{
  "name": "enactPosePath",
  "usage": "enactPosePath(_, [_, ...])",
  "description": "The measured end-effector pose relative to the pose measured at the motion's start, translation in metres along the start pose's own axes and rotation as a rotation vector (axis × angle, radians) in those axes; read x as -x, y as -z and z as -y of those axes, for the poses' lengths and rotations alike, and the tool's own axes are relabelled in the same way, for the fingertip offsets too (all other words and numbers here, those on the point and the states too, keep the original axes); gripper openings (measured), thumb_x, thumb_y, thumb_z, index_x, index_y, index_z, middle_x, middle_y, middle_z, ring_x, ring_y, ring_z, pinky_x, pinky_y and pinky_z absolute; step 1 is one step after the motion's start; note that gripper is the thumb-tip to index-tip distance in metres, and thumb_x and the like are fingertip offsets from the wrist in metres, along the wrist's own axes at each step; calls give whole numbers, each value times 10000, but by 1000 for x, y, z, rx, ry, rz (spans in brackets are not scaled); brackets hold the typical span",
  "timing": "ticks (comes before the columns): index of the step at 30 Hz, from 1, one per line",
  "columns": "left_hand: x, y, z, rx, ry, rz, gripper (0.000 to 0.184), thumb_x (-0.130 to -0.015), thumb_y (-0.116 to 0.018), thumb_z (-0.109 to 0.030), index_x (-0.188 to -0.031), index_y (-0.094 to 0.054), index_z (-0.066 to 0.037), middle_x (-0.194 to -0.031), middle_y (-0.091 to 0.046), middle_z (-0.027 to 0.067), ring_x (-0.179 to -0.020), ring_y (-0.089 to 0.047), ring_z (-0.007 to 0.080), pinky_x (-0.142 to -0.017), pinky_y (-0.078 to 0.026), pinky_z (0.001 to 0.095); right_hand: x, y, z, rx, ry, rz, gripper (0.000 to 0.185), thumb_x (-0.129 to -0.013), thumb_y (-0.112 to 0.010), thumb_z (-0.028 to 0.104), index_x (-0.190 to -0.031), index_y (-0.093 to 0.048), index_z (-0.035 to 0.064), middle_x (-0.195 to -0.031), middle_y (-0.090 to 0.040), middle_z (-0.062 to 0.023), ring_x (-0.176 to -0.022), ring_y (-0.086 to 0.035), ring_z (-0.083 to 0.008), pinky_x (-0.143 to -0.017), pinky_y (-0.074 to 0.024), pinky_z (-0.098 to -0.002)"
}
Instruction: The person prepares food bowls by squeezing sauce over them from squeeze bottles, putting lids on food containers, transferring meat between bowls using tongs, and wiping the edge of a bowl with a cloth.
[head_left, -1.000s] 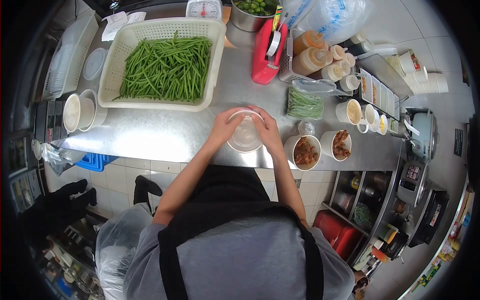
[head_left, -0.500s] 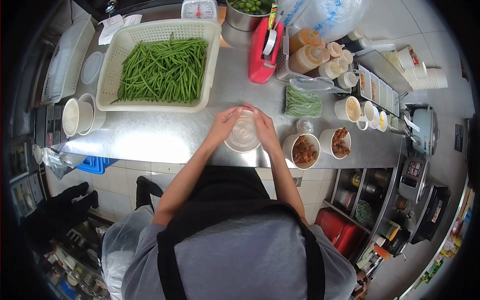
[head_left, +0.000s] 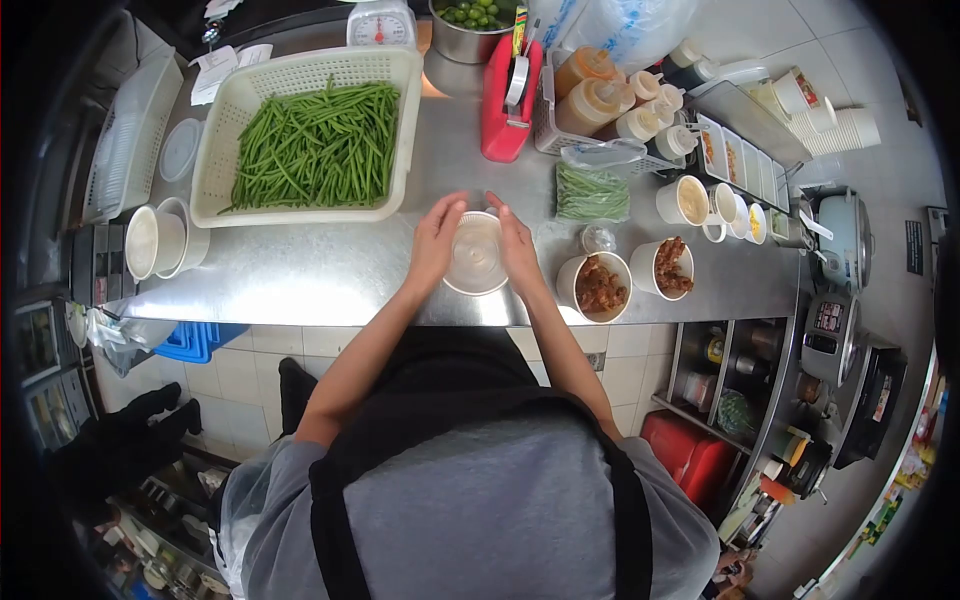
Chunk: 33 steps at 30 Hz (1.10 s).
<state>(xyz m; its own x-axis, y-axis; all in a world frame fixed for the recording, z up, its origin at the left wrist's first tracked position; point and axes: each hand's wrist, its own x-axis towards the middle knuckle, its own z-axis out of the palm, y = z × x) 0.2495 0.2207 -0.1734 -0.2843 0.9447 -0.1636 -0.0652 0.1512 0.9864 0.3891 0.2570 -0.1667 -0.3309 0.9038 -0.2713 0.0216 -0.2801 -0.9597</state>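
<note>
A round bowl with a clear lid (head_left: 476,256) stands on the steel counter (head_left: 290,270) near its front edge. My left hand (head_left: 436,240) is against the bowl's left side, and my right hand (head_left: 513,246) is against its right side. Both have their fingers stretched forward, cupped around the bowl. Just to the right, two paper bowls of brown meat pieces (head_left: 601,286) (head_left: 673,268) stand side by side. A small clear plastic bundle (head_left: 598,238) lies behind them, in front of a bag of green beans (head_left: 592,192).
A white basket (head_left: 408,150) of green beans sits at the left, stacked bowls (head_left: 156,242) before it. Behind are a scale (head_left: 381,24), a pot of green fruit (head_left: 470,40) and a red tape dispenser (head_left: 506,105). Sauce bottles (head_left: 588,105) stand right. A person's dark-clothed legs (head_left: 130,430) show lower left.
My hands have come apart from the lid's far rim to the bowl's two sides. The view has shifted, so the counter items appear further left.
</note>
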Motion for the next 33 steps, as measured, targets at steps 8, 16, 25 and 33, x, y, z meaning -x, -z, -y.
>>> enactPosePath(8, [35,22,-17,-151,-260,20,305,-898,-478,-162,-1159,-532,-15,-1128,-558,141,-1051,-519,255,-899,-400,345,32,8,47,703,515,-69,367,-871,-498,173,-1179,-500,-27,-1112,-538,-152,-1019,-517,-270,-842,-436,-345])
enactPosePath(16, [49,7,-47,-1146,-624,-23,447,-701,-551,-50,-1147,-529,-68,-1189,-489,74,-1116,-439,268,-888,-392,393,52,-30,55,1336,627,-21,379,-732,-526,69,-1096,-521,-38,-1054,-517,-117,-1007,-494,-258,-773,-466,-340])
enactPosePath(25, [45,13,-32,-1009,-607,4,442,-713,-500,-1,-1152,-520,-52,-1194,-485,102,-1101,-442,301,-927,-370,403,51,-30,47,1351,696,-36,365,-737,-525,75,-1083,-527,-41,-1051,-511,-119,-1017,-488,-264,-774,-465,-348])
enactPosePath(33, [40,35,-47,-819,-585,223,542,-782,-568,-109,-1290,-393,-37,-1359,-362,141,-1247,-330,332,-1027,-283,406,41,10,54,1014,701,66,574,-700,-659,130,-1202,-451,-55,-1269,-430,-200,-1161,-408,-371,-906,-407,-434])
